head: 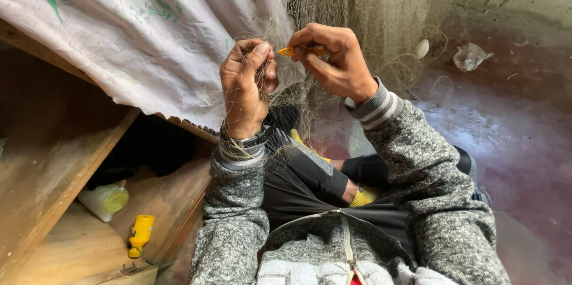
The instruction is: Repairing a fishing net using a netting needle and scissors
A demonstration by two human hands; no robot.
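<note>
A fine beige fishing net (363, 5) hangs in front of me and drapes over my left wrist. My left hand (245, 85) is closed around a bunch of the net's mesh, thumb pressed on top. Just to its right, my right hand (336, 61) pinches a small yellow netting needle (287, 52), its tip pointing at the mesh held in the left hand. Both arms wear grey knitted sleeves, and a dark watch sits on the left wrist.
A wooden shelf unit (53, 160) stands at the left under a pale cloth (137, 28). On its lower board lie a yellow tool (140, 234) and a plastic bottle (106, 200). Crumpled plastic (471, 55) lies on the reddish floor at the right. My crossed legs fill the middle.
</note>
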